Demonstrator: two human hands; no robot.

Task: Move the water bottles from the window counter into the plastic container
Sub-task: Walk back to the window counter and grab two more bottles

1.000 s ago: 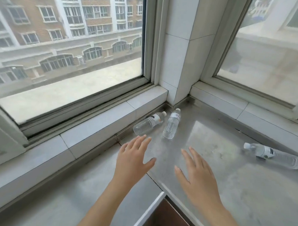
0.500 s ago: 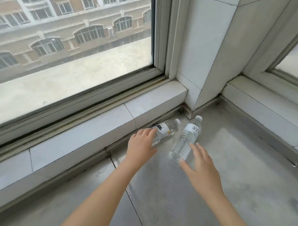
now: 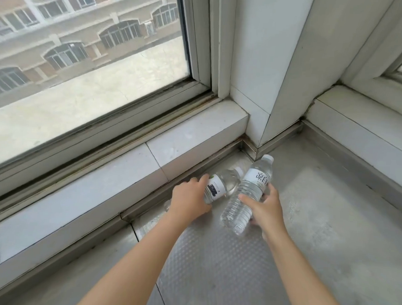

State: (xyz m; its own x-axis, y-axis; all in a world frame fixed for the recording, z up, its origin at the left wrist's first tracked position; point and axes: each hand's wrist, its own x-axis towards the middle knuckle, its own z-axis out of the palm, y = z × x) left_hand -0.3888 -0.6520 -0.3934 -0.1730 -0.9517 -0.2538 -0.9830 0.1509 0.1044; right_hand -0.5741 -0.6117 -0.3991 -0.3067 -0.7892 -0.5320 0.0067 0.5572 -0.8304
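- Left hand point(image 3: 189, 201): its grip is being clenched around the left water bottle point(image 3: 219, 186), which is lying on the metal surface point(image 3: 329, 236) close under the tiled window sill point(image 3: 126, 172).
- Right hand point(image 3: 265, 210): its grip is being clenched around the right water bottle point(image 3: 246, 196), thumb across the front; the bottle is being held tilted, white cap toward the corner pillar point(image 3: 266, 74).
- The two bottles are being shown just beside each other near their necks.
- The plastic container is not being shown.
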